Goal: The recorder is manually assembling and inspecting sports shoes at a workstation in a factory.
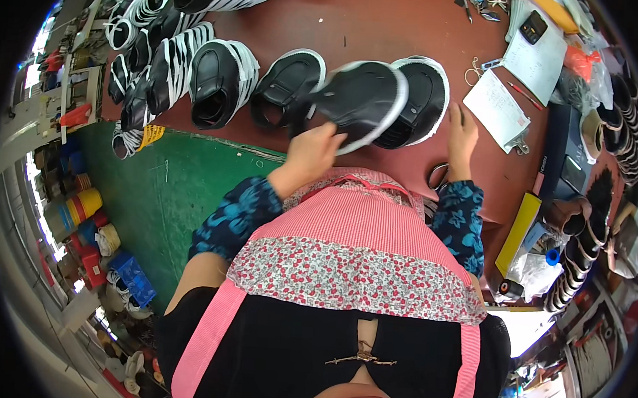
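Observation:
My left hand [309,158] is closed on the edge of a black shoe upper [359,97] with a white rim. It tilts above the red-brown table [383,31] and is blurred by motion. Partly behind it lies a second black upper [422,97], white-edged too. On the left, another upper [284,91] lies close to the held one. My right hand [464,140] is beside the second upper, thumb and fingers apart, with nothing plainly in it. A dark ring-shaped handle [438,176] shows near that wrist.
Stacks of black uppers [217,81] line the table's left side. To the right are a paper sheet [497,107] with a clip, a red pen [526,95], a phone [534,27] and a dark blue box [560,149]. A green surface [184,186] spreads at the left.

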Tool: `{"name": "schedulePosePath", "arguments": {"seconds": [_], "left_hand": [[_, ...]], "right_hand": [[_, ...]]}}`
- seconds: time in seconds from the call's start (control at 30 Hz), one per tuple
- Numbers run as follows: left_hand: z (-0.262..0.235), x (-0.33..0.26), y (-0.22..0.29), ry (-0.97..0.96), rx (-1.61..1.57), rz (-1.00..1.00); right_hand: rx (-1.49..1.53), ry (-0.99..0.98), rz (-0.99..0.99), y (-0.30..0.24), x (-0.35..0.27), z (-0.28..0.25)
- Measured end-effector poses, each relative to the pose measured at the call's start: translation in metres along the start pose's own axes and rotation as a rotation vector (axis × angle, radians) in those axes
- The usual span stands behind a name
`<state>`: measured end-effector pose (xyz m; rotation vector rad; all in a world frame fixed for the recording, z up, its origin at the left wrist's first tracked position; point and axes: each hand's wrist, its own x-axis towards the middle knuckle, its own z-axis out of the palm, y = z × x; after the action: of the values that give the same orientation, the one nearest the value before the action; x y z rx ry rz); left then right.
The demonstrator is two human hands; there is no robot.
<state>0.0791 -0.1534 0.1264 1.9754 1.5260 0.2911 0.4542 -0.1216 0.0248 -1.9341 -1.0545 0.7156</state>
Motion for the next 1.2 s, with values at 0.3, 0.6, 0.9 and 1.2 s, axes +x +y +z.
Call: {"name": "schedulePosePath", "arguments": {"seconds": [0.3, 0.6, 0.9, 1.2], "left_hand": [[0.021, -0.008, -0.153, 0.135, 0.266, -0.152], [0.062, 0.051, -0.025, -0.056, -0.672, -0.096], [0.133, 0.101, 0.05, -0.06, -1.352, -0.517], [0.151, 0.099, 0.055, -0.114, -1.49, -0.496]], "right_hand": [[0.282, -0.182, 0.361, 0.052, -0.037, -0.008], [0.062, -0.243, 0.111, -0.024, -0.042, 0.008], [-0.667, -0.471, -0.305, -0.074, -0.011, 0.078], [-0.639, -0.526, -0.235, -0.074, -0.009, 0.049]]}}
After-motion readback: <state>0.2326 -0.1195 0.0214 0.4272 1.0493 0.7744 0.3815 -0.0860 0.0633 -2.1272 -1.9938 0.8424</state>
